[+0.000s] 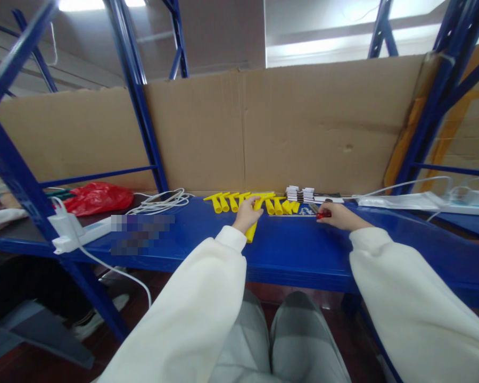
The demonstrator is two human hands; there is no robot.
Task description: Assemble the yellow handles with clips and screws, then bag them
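Step in hand, as I judge it: steadying one yellow T-shaped piece (250, 234) while a red-handled tool (324, 214) is held ready. Best practice: keep the piece firm by its upper part, the lower end free, and keep the tool's tip away from the fingers opposite.

Fingers: left hand (246, 214), just below frame centre, is closed around the yellow piece, thumb and fingertips near its crosshead. Right hand (337, 216), right of centre, has its fingers curled on the red handle; exact thumb placement unclear.

Position: the held piece sits mid-frame over the blue shelf (303, 255), in front of the row of yellow pieces (217, 204); whether its lower end touches the shelf, cannot tell.
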